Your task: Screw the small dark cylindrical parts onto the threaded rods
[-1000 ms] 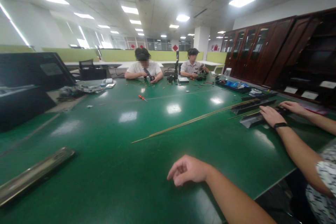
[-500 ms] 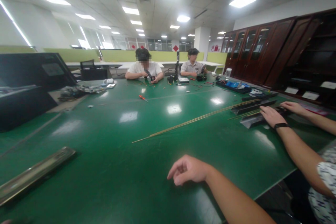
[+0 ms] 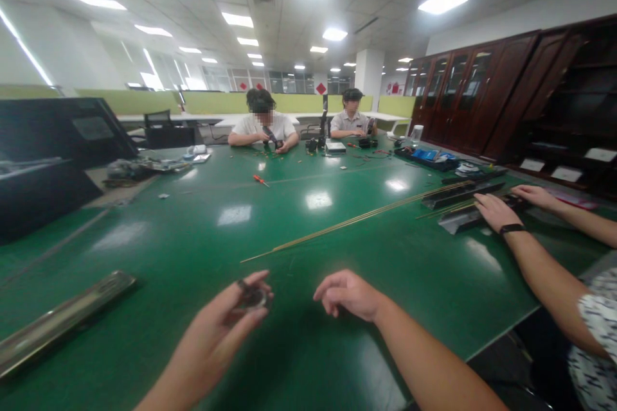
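Observation:
My left hand (image 3: 219,324) is closed around a small, dark, round object (image 3: 256,298) with a ring-like rim, held between thumb and fingers. Blur hides its exact kind. A dark band circles one finger of that hand. To its right, my right hand (image 3: 348,295) hovers over the green table (image 3: 289,359), fingers loosely bent and apart, with nothing visible in them. Beyond both hands, several long thin brass-coloured rods (image 3: 337,226) lie slantwise across the table. Their near tips lie just past my left hand.
At the left lies a long metal bar (image 3: 62,321). A co-worker's hands (image 3: 496,210) rest on dark metal channels (image 3: 457,218) at the right. Two people sit across the table; an orange screwdriver (image 3: 261,180) lies before them. A monitor (image 3: 58,131) stands left.
My left hand has come into view from the lower left, holding the round object. My right hand has shifted slightly up, its fingers a little less curled.

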The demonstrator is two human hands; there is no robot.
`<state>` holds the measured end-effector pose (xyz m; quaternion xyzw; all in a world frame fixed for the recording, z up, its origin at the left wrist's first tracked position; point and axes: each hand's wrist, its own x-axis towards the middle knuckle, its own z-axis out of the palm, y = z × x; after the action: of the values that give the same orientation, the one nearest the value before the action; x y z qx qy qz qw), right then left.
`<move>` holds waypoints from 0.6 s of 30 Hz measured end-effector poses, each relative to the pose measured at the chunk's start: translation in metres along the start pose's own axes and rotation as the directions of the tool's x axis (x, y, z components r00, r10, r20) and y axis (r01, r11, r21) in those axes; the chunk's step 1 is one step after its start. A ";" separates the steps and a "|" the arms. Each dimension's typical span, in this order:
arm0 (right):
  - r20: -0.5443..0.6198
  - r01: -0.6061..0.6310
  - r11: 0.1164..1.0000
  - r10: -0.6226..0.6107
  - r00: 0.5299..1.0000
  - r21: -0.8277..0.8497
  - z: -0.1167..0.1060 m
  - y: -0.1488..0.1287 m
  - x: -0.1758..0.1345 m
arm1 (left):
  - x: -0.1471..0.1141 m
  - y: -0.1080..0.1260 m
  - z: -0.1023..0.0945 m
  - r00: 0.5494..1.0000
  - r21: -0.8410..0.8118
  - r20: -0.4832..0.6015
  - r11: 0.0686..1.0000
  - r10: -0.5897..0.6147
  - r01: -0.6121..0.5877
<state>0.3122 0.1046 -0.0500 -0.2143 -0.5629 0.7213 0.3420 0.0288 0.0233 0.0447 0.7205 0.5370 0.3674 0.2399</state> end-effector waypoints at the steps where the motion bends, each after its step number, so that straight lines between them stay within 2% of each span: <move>1: -0.039 0.031 0.999 -0.030 0.999 0.014 -0.002 0.000 0.000 | 0.004 0.007 0.017 0.993 0.022 0.112 0.999 0.022 -0.025; 4: -0.117 0.087 0.996 -0.084 0.990 0.028 -0.008 -0.001 0.001 | 0.007 0.022 0.053 0.930 0.059 0.365 0.996 0.045 -0.072; 8: -0.123 0.083 0.996 -0.084 0.989 -0.011 -0.009 -0.002 0.001 | 0.000 0.019 0.070 0.869 0.070 0.495 0.997 -0.001 -0.039; 11: -0.074 0.040 0.996 -0.046 0.996 -0.080 -0.005 -0.003 -0.001 | -0.003 0.010 0.072 0.871 0.094 0.490 0.993 0.019 -0.075; 18: 0.008 -0.013 0.965 0.015 1.000 -0.263 0.003 -0.007 -0.008 | -0.001 -0.006 0.072 0.927 0.117 0.369 0.986 0.066 -0.117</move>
<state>0.3172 0.0971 -0.0431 -0.2579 -0.6537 0.6439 0.3027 0.0816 0.0279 -0.0047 0.8151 0.4729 0.2009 0.2676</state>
